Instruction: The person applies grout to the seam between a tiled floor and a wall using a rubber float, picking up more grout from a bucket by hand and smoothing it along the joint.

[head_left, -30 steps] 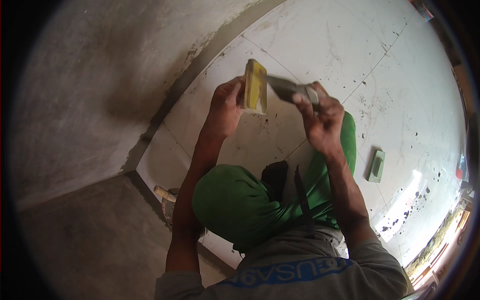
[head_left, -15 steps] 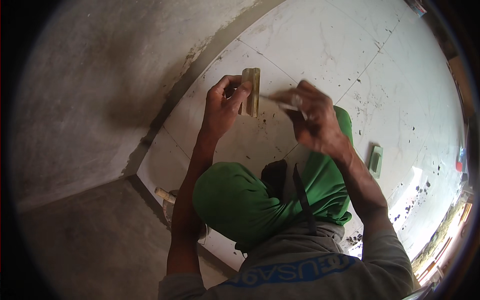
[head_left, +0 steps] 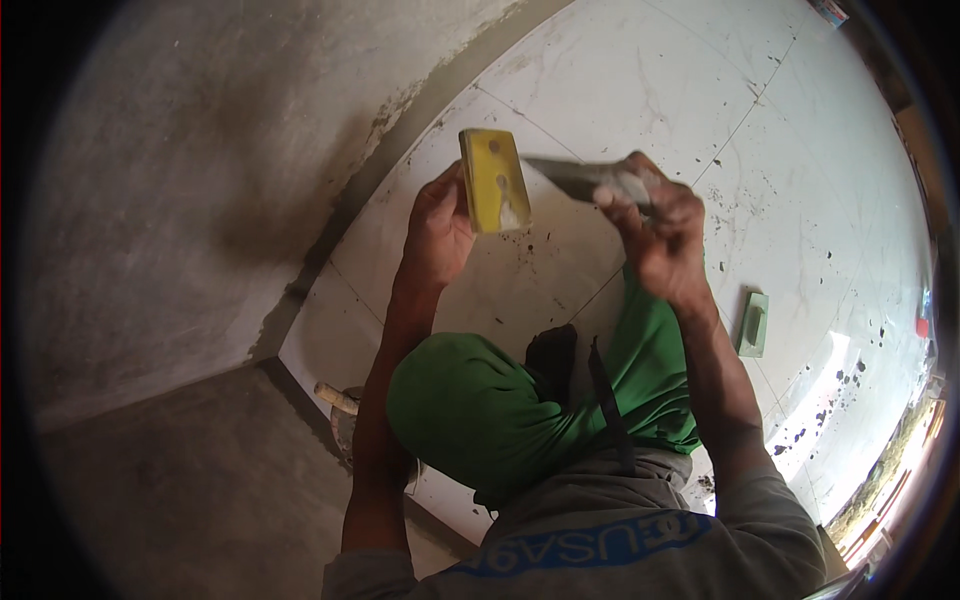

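Observation:
My left hand (head_left: 437, 230) grips a small float (head_left: 488, 165) from behind, with its flat yellow face turned up into view. Pale material clings to the lower part of that face. In my right hand (head_left: 668, 240) is a grey narrow-bladed trowel (head_left: 565, 176), its blade pointing left toward the float's right edge. The trowel is slightly blurred, and I cannot tell whether it touches the float. Both tools are held above the tiled floor, in front of my knees.
A green float (head_left: 753, 325) lies on the white tiles (head_left: 620, 80) to the right. Bare grey plaster walls (head_left: 200, 180) meet in a corner at the left. A container with a wooden handle (head_left: 335, 398) stands beside my left forearm, partly hidden. Dark crumbs are scattered at the right.
The float has been turned, so its yellow face shows instead of its narrow side. My right hand has shifted slightly right with the trowel, whose blade is now plainer to see.

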Tool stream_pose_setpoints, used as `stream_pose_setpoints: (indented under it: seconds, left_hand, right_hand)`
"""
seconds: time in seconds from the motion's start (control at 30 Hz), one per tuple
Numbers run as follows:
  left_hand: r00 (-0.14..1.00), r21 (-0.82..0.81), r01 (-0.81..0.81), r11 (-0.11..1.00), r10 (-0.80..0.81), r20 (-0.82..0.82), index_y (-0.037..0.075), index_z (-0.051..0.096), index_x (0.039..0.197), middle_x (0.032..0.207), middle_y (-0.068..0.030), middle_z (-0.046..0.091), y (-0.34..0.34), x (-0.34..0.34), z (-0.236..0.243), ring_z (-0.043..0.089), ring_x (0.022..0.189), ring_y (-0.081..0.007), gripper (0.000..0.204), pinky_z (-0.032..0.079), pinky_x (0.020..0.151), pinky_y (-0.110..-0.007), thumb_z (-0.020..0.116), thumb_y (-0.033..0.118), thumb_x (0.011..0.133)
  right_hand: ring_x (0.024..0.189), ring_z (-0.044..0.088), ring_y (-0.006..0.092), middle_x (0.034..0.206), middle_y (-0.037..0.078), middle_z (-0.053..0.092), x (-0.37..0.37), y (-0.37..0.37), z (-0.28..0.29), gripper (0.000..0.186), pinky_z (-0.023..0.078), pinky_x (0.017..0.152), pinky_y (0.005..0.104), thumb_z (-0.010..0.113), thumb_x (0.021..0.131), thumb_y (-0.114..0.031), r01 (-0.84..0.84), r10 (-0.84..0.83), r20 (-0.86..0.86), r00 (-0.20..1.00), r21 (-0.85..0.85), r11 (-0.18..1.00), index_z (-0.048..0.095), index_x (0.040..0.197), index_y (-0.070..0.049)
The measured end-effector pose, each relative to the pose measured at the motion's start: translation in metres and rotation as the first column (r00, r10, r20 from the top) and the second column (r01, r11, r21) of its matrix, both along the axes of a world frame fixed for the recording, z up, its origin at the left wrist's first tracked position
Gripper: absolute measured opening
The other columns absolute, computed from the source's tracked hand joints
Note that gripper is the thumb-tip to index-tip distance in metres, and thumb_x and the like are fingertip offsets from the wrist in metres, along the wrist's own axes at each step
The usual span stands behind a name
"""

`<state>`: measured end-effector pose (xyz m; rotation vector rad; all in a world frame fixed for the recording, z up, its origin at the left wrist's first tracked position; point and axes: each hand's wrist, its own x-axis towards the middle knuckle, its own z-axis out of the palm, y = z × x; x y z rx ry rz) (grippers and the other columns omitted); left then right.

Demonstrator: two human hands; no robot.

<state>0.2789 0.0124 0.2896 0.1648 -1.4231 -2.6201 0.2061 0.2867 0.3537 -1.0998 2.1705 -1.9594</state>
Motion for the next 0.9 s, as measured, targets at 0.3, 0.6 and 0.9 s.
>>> stream_pose_setpoints:
  seconds: [0.3, 0.6, 0.9]
  left_hand:
    - [0.996, 0.079, 0.09, 0.993, -0.091, 0.005, -0.004, 0.056, 0.152, 0.143, -0.0151, 0.069, -0.012, 0.005, -0.006, 0.069, 0.129, -0.0228, 0.049, 0.055, 0.115, -0.044, 0.049, 0.03, 0.118]
    - [0.997, 0.433, 0.07, 0.899, -0.046, -0.065, -0.003, 0.06, 0.146, 0.146, -0.0138, 0.068, -0.012, 0.004, -0.014, 0.066, 0.134, -0.0271, 0.047, 0.051, 0.119, -0.051, 0.057, 0.029, 0.112]
    - [0.987, 0.342, 0.163, 0.925, -0.154, -0.052, -0.003, 0.064, 0.141, 0.14, -0.0133, 0.072, -0.011, 0.008, -0.005, 0.071, 0.128, -0.0242, 0.038, 0.055, 0.115, -0.046, 0.054, 0.022, 0.114]
  right_hand:
    - [0.093, 0.068, 0.023, 0.106, 0.01, 0.078, 0.035, -0.024, -0.024, 0.027, 0.057, 0.079, 0.0363, 0.071, 0.094, 0.011, -0.176, 0.176, -0.005, 0.984, 0.029, 0.984, 0.08, 0.113, -0.005]
    - [0.088, 0.063, 0.0096, 0.097, 0.001, 0.075, 0.025, 0.0, -0.025, 0.011, 0.053, 0.079, 0.0308, 0.075, 0.106, -0.007, 0.231, -0.124, 0.456, 0.881, -0.188, 0.955, 0.082, 0.112, 0.0]
    - [0.09, 0.067, 0.0113, 0.095, 0.004, 0.075, 0.02, -0.001, 0.004, 0.013, 0.055, 0.082, 0.0292, 0.075, 0.103, 0.0, -0.181, 0.254, 0.406, 0.878, -0.21, 0.961, 0.083, 0.113, -0.002]
